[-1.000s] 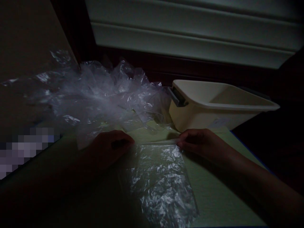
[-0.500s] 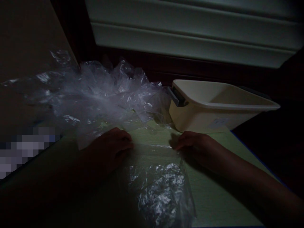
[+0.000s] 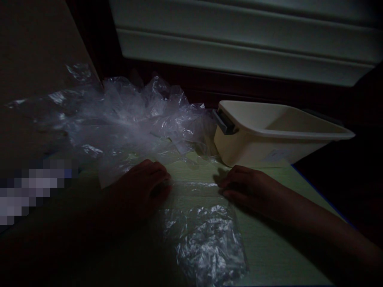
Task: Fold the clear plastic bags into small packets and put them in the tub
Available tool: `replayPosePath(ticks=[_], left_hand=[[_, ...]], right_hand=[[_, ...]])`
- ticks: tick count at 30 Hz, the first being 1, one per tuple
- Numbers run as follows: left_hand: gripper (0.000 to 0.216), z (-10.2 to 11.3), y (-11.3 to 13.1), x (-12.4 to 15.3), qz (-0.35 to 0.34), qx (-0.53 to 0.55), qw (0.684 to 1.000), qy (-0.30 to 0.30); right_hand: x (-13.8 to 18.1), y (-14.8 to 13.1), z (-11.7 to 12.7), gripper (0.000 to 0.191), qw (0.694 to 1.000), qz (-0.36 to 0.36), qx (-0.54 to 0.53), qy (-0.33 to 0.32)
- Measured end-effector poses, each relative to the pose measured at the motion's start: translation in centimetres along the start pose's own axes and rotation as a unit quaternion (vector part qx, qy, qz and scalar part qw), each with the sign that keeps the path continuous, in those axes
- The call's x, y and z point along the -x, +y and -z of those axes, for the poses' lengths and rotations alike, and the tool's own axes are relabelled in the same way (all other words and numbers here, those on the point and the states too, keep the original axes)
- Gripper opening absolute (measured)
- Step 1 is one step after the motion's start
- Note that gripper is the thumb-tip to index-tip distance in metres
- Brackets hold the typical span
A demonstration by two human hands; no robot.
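Note:
A clear, crinkled plastic bag (image 3: 209, 243) lies flat on the table in front of me, its far edge running straight between my hands. My left hand (image 3: 146, 185) is closed at that edge's left corner, thumb and fingers pinched together on the film. At the right corner, my right hand (image 3: 248, 185) grips the same edge with bent fingers. The room is dim, so the left fingertips are hard to make out. Beyond my left hand spreads a loose heap of clear plastic bags (image 3: 128, 115).
A cream plastic bin (image 3: 254, 147) with dark grey handles stands tilted in view at the back right of the pale green table (image 3: 275, 247). Behind it is a dark frame under a light slatted panel (image 3: 239, 48). A brown surface (image 3: 32, 59) rises at the left.
My left fingers have shifted slightly right and curled in at the bag's corner. The right hand's fingers have moved a little. The bin and the heap stay where they were.

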State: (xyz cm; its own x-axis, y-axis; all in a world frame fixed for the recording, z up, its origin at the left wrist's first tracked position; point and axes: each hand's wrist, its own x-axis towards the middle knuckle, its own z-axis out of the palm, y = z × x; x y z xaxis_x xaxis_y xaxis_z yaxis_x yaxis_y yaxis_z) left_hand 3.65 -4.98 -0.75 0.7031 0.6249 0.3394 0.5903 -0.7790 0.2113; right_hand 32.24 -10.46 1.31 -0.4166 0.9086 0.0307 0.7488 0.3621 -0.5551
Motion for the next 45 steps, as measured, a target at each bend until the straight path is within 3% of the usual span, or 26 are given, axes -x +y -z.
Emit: replayPosePath(ticks=[8, 17, 23, 28, 33, 45], left_hand=[[0.025, 0.1, 0.2, -0.2, 0.0, 0.02, 1.0, -0.013], [0.017, 0.0, 0.3, -0.1, 0.031, 0.038, 0.999, 0.008], [0.02, -0.2, 0.1, 0.1, 0.032, 0.039, 0.999, 0.006], [0.021, -0.1, 0.2, 0.0, 0.029, 0.037, 0.999, -0.007], [0.019, 0.0, 0.4, -0.1, 0.021, 0.039, 0.999, -0.005], [0.019, -0.1, 0.5, -0.2, 0.018, 0.038, 0.999, 0.003]], right_hand=[[-0.5, 0.6, -1.2, 0.021, 0.991, -0.096, -0.066, 0.062], [-0.5, 1.2, -1.5, 0.006, 0.991, -0.095, -0.069, 0.057], [-0.5, 1.1, -1.4, 0.01, 0.986, -0.111, -0.117, 0.037], [-0.3, 0.8, -1.1, 0.008, 0.99, -0.092, -0.103, 0.023], [-0.4, 0.5, -1.1, 0.019, 0.986, -0.115, -0.114, 0.036], [-0.8, -1.1, -1.2, 0.014, 0.99, -0.136, -0.004, 0.035]])
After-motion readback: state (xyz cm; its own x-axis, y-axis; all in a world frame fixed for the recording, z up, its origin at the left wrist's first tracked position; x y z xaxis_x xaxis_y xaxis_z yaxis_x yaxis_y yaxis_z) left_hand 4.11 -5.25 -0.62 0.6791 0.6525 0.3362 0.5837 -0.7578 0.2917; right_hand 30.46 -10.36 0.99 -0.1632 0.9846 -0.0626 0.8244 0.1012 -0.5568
